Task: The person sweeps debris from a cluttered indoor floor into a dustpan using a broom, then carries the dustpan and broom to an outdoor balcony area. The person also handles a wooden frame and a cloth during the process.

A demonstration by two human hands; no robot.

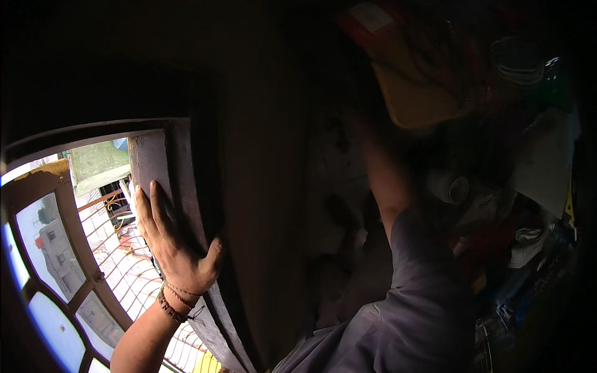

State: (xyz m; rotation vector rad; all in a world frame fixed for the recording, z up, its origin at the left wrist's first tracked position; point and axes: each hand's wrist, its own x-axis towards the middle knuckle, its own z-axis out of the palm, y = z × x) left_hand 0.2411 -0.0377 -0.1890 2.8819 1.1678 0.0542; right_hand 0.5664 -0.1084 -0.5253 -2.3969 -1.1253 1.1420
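My left hand [175, 247] lies flat against the wooden frame [149, 156] of a window opening. Its fingers point up along the frame and the thumb is spread toward the dark inner side; it holds nothing. Bracelets circle that wrist. My right forearm [386, 182] reaches up into deep shadow from a grey sleeve [424, 275]. The right hand itself is lost in the dark and blur, so whether it grips anything does not show. Nearest to it is a yellowish container or board [415, 98] with a red end.
A glazed window sash [70, 200] stands swung outward at left, beyond which a curved metal grille [123, 247] crosses the opening. At right, dim clutter includes a pale flat panel [543, 163], a cup-like round object [457, 190] and coiled wire [520, 60].
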